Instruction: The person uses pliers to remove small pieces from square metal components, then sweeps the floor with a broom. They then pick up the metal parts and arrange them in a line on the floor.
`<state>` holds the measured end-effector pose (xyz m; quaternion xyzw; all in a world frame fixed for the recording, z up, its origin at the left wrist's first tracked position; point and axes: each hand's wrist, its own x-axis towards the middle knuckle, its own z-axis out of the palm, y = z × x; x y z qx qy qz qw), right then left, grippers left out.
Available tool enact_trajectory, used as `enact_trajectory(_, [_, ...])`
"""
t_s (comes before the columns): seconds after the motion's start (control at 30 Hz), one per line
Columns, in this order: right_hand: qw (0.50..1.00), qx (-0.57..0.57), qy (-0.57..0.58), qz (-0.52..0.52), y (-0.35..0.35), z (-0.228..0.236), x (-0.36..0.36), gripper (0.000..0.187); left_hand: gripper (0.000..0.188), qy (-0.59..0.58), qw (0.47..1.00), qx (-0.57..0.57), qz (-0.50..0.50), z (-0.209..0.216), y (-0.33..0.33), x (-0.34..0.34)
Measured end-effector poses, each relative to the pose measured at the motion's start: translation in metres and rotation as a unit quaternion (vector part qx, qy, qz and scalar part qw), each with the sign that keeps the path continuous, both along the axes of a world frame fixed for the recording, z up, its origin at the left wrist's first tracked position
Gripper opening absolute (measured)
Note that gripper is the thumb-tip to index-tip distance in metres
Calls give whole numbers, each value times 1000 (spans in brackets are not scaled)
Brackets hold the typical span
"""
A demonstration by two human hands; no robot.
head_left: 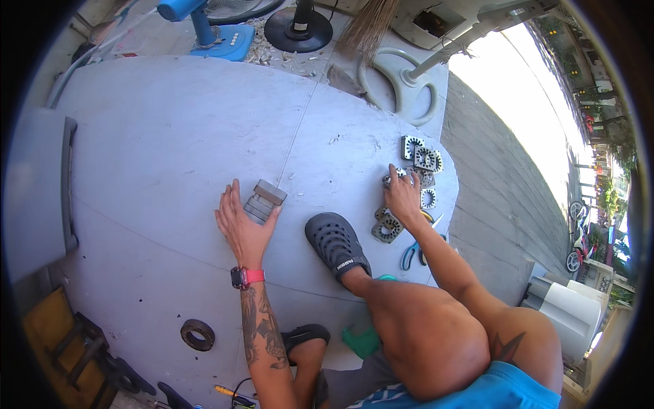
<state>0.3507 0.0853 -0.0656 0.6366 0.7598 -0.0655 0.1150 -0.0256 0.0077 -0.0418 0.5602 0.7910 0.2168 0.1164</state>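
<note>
My left hand (246,223) is wrapped round a stack of grey metal blocks (268,193) on the floor, thumb on one side and fingers on the other. The top block sits a little askew. Over at the right, my right hand (405,196) reaches into a cluster of square metal stator cores with toothed round holes. Its fingers close on one stator core (394,178), partly hidden under them. Beside it lie another stator core (425,159) and, nearer me, a darker pair (387,227).
Blue-handled scissors (410,256) lie by my right forearm. My shoed foot (334,242) rests between my hands. A dark ring (197,335) lies at lower left. Farther off stand a blue fan base (228,42), a round black base (298,31) and a grey wheel-shaped stand (398,85).
</note>
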Motion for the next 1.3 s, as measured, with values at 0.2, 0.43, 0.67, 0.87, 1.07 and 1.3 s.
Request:
enact_trajectory(0.2, [891, -114, 423, -123, 37, 22, -21, 64, 97, -246, 918, 6, 310, -2, -78, -21])
enact_trajectory(0.43, [827, -272, 489, 57, 96, 14, -186, 56, 95, -389, 866, 5, 315, -16, -72, 8])
enact_trajectory(0.67, [816, -286, 497, 69, 67, -17, -232, 68, 92, -354, 883, -35, 306, -10, -62, 5])
enact_trajectory(0.87, [982, -12, 188, 17, 90, 41, -29, 35, 78, -380, 863, 27, 331, -6, -88, -7])
enact_trajectory(1.07, [988, -43, -1, 145, 76, 43, 122, 46, 68, -337, 869, 53, 359, -8, -116, 0])
enact_trajectory(1.3, [967, -49, -4, 250, 52, 37, 120, 53, 63, -353, 884, 52, 302, -11, -134, 41])
